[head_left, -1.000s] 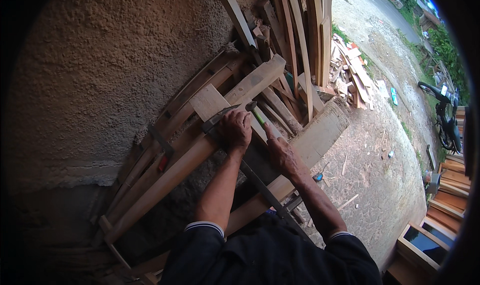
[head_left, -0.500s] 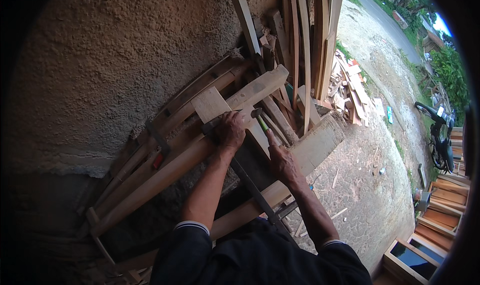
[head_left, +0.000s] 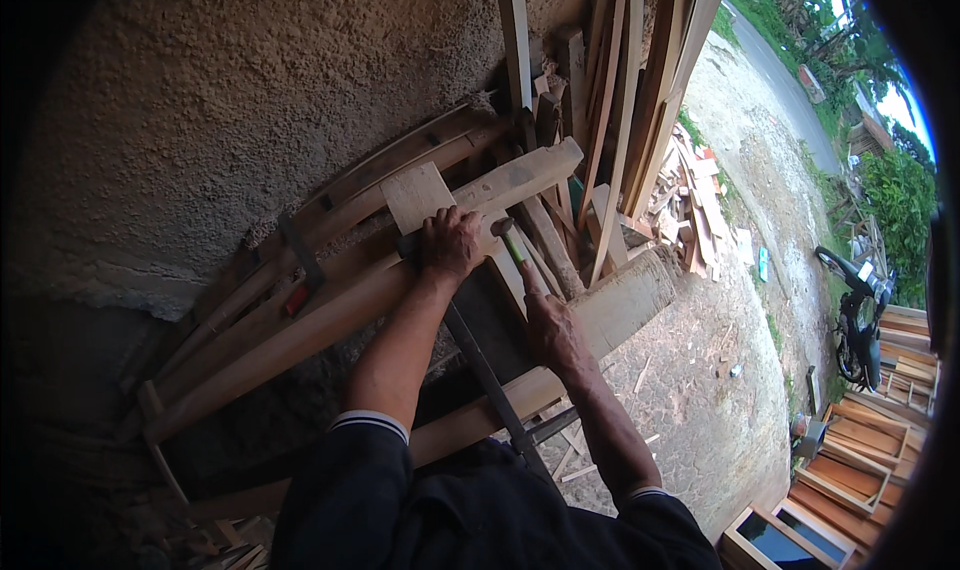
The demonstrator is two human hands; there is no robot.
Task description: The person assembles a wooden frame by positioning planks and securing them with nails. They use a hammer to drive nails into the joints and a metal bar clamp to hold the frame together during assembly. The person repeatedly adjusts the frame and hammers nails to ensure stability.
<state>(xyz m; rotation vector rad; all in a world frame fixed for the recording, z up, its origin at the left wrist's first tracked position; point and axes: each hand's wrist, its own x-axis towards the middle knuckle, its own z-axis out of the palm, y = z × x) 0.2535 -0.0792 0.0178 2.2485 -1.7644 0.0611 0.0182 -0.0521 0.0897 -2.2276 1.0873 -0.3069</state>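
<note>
I see, from afar, a right hand (head_left: 557,335) closed on the handle of a hammer (head_left: 514,245), index finger stretched along it. The hammer lies ahead of that hand, its long axis running up and slightly left, its head just right of the left hand's fingers and over the wood, so the left hand (head_left: 452,242) is the nearer one to the head; whether the head touches wood, I cannot tell. The left hand's fingers are bent over a beam (head_left: 350,325), beside a pale board (head_left: 415,192); what its palm grips is hidden from me. A dark clamp (head_left: 480,365) runs from beneath it toward the body. Farther out I find a second clamp (head_left: 300,245), a rough wall (head_left: 250,120), offcuts (head_left: 695,195) and a motorbike (head_left: 858,320). Compared with a second ago, my view has turned and the left hand sits closer to the board.
</note>
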